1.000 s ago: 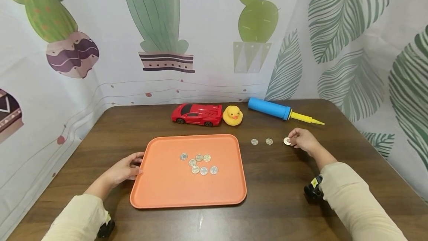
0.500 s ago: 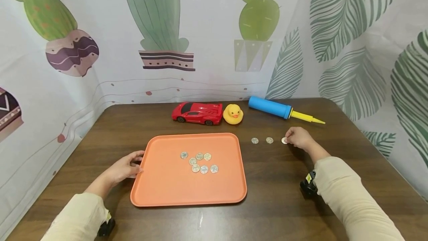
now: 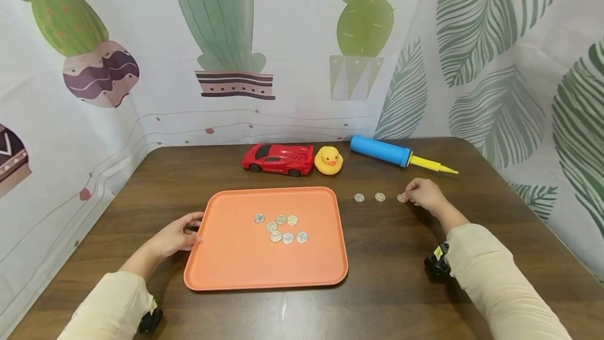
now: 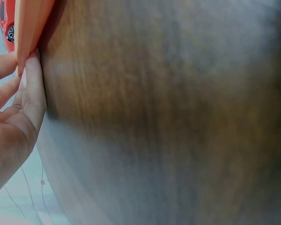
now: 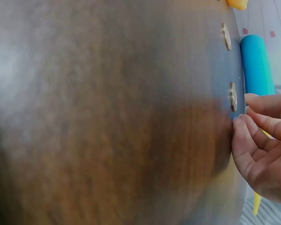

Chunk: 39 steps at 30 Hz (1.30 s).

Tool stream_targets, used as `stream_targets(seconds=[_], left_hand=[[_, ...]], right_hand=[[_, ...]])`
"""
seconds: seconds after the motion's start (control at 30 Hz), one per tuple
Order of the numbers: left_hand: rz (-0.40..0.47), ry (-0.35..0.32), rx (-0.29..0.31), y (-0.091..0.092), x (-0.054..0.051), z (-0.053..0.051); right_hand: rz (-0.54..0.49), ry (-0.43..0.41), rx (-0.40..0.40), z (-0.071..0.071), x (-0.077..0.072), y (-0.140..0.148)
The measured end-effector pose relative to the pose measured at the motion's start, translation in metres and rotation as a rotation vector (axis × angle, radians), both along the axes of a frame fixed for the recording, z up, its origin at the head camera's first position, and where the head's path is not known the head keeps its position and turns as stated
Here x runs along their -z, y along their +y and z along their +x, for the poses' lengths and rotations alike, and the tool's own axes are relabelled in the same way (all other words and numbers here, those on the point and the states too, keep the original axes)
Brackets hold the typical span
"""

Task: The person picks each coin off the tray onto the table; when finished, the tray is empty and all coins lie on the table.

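The table (image 3: 302, 308) bears an orange tray (image 3: 245, 266), seven coins (image 3: 281, 220) lying flat inside. The left hand (image 3: 173, 236) pinches the tray's left rim; the right hand (image 3: 427, 195), fingers bent, reaches down to the end coin (image 3: 401, 198) of three in a row right of the tray. That coin is partly covered; whether it is gripped cannot be determined.

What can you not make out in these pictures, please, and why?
Head: the markings on the coins, too small to read.
Head: part of the rightmost coin, covered by the right hand.
Left wrist: most of the tray, cut off by the top edge.
Right wrist: part of the pump, hidden by the right hand.
Right wrist: most of the duck, cut off by the top edge.
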State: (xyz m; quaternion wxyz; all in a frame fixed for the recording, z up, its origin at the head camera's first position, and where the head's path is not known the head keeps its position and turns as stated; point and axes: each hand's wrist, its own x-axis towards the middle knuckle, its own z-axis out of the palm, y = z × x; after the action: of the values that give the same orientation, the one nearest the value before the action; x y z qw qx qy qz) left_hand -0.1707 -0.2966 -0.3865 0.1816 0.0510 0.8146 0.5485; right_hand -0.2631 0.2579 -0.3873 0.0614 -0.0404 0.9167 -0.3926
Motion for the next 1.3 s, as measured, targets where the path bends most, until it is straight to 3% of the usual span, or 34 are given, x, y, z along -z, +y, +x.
stream_targets(seconds=[0.17, 0.4, 0.63, 0.83, 1.0, 1.3], left_hand=[[0.001, 0.001, 0.0, 0.0, 0.0, -0.001], [0.004, 0.001, 0.004, 0.0, -0.001, 0.0], [0.007, 0.006, 0.004, -0.001, 0.0, -0.001], [0.02, 0.003, 0.004, -0.001, 0.001, -0.001], [0.019, 0.0, 0.007, -0.001, 0.002, -0.001], [0.016, -0.001, 0.004, -0.002, 0.002, -0.002]], right_hand=[[-0.095, -0.031, 0.014, 0.003, -0.002, 0.001], [-0.16, 0.001, -0.009, 0.006, -0.009, -0.006], [-0.326, -0.021, -0.028, 0.007, -0.019, -0.027], [-0.305, -0.006, -0.039, 0.01, -0.027, -0.048], [-0.358, 0.007, -0.094, 0.013, -0.035, -0.067], [-0.438, -0.05, -0.186, 0.015, -0.042, -0.105]])
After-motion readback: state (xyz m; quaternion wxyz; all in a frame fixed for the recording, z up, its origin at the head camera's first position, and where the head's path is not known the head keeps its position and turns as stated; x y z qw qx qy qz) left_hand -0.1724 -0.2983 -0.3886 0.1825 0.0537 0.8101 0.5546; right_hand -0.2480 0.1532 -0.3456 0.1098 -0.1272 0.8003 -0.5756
